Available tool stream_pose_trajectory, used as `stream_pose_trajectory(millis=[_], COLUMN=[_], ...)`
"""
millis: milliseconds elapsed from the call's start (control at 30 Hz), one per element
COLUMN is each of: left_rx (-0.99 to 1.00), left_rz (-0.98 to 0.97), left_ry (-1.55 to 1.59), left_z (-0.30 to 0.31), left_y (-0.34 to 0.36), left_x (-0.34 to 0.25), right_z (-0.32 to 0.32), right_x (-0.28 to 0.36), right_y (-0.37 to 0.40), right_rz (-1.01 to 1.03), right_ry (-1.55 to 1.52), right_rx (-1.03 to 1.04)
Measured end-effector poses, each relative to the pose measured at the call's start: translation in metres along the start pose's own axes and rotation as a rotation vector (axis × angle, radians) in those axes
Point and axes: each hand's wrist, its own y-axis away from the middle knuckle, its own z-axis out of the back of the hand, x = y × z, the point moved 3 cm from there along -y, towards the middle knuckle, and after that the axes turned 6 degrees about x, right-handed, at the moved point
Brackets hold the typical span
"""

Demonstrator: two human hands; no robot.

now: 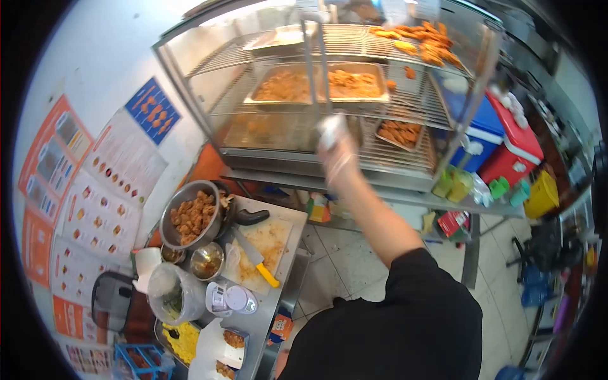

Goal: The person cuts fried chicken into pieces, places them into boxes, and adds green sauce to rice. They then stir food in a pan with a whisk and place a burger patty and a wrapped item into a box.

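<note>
My right hand [337,157], in a clear plastic glove, reaches up to the front of the glass warming cabinet [272,158]. It is closed around something whitish, blurred by motion, just below the upright door edges. A tray of fried pieces [400,133] lies on the lower rack to its right. On the shelf above stand two metal trays of fried food [285,84]. More fried pieces [437,44] are on the top rack. My left hand is out of sight; only a sliver of skin shows at the bottom edge.
At the left, a cutting board [282,237] holds a yellow-handled knife [256,256], beside a metal bowl of fried pieces [193,218]. A scale-like white device [237,299] and an open food box [234,345] are nearer. Blue [478,136] and red [512,142] coolers stand right of the cabinet.
</note>
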Motion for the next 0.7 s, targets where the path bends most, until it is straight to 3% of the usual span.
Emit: stream_pose_trajectory(millis=[33,67,100,133,167,200,267,300,333,367,400,433,467,500,533,567,700], left_rx=[0.024,0.071,0.126,0.212,0.282,0.302,0.337,0.282,0.223,0.168,0.089,0.171,0.150,0.169,0.164,0.163,0.180], left_rz=[-0.037,-0.071,-0.094,-0.146,-0.183,-0.180,-0.291,-0.250,-0.205,-0.263,-0.272,-0.387,-0.431,-0.492,-0.545,-0.642,-0.831], left_ry=[0.052,0.150,0.314,0.725,1.145,1.135,1.543,1.624,1.699,1.657,1.553,1.525,1.509,1.489,1.399,1.316,1.136], left_z=[-0.001,-0.001,0.000,-0.007,-0.013,-0.008,0.003,-0.002,0.001,0.003,0.017,0.014,0.033,0.039,0.044,0.053,0.038], left_y=[-0.001,-0.006,-0.011,-0.017,-0.021,-0.016,0.001,-0.011,-0.018,-0.024,-0.014,-0.045,-0.020,-0.016,-0.013,0.004,0.042], left_x=[-0.001,-0.007,-0.017,-0.023,-0.036,-0.058,-0.102,-0.091,-0.088,-0.089,-0.118,-0.106,-0.154,-0.175,-0.199,-0.238,-0.345], right_z=[0.020,0.073,0.079,0.088,0.094,0.103,0.105,0.103,0.097,0.094,0.054,0.078,0.107,0.082,0.097,0.063,0.076], right_x=[-0.032,-0.098,-0.125,-0.144,-0.161,-0.184,-0.189,-0.188,-0.185,-0.178,-0.132,-0.142,-0.146,-0.103,-0.096,-0.035,0.073], right_y=[0.056,0.095,0.163,0.228,0.284,0.324,0.375,0.383,0.383,0.385,0.377,0.374,0.369,0.366,0.360,0.354,0.345], right_rz=[-0.359,-0.437,-0.701,-0.941,-1.012,-1.151,-1.147,-1.151,-1.025,-0.902,-0.917,-0.827,-0.643,-0.738,-0.700,-0.868,-0.648], right_ry=[0.120,0.137,0.148,0.328,0.276,0.203,0.507,0.509,0.626,0.735,0.673,0.582,0.515,0.270,0.204,0.271,0.459], right_rx=[-0.144,-0.068,-0.002,-0.034,0.067,0.172,0.190,0.174,0.147,0.123,-0.013,0.054,0.235,0.148,0.188,0.110,0.217])
